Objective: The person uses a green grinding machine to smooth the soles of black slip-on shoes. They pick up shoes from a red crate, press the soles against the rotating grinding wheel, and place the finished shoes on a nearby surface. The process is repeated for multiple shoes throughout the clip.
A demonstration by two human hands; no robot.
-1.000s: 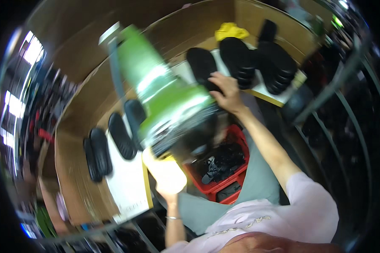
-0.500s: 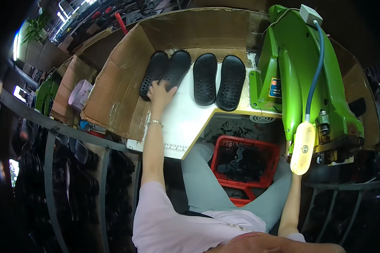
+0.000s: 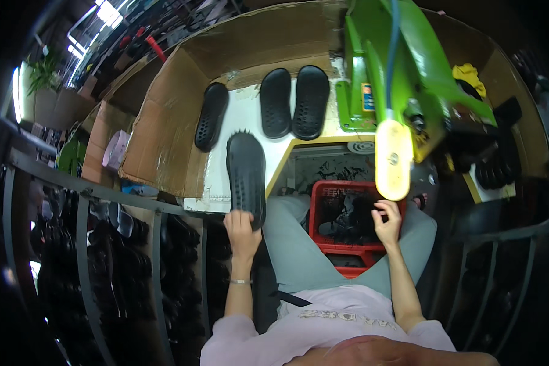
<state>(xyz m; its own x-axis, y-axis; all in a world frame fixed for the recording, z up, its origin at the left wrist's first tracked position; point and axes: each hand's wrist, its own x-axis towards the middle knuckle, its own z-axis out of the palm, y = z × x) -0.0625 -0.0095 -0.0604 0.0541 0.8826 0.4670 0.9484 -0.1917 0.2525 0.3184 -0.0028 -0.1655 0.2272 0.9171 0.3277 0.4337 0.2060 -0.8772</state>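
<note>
A black shoe sole with small ragged bits at its far end is gripped at its near end by my left hand. It hangs over the front edge of the white tabletop. Farther back, a single black sole lies by the cardboard wall. Two more black soles, the left one and the right one, rest side by side toward the machine. Just below the lit yellow lamp, my right hand is raised, its fingers loosely bent and apart, with nothing visible in it.
A green machine stands at the right, the lamp's cable hanging before it. Cardboard walls enclose the table. Between my knees sits a red basket of black scraps. Metal racks with dark soles stand at the left.
My left hand has taken one sole from the left pair and drawn it toward me. My right hand has come out from behind the lamp. The view has shifted to the right.
</note>
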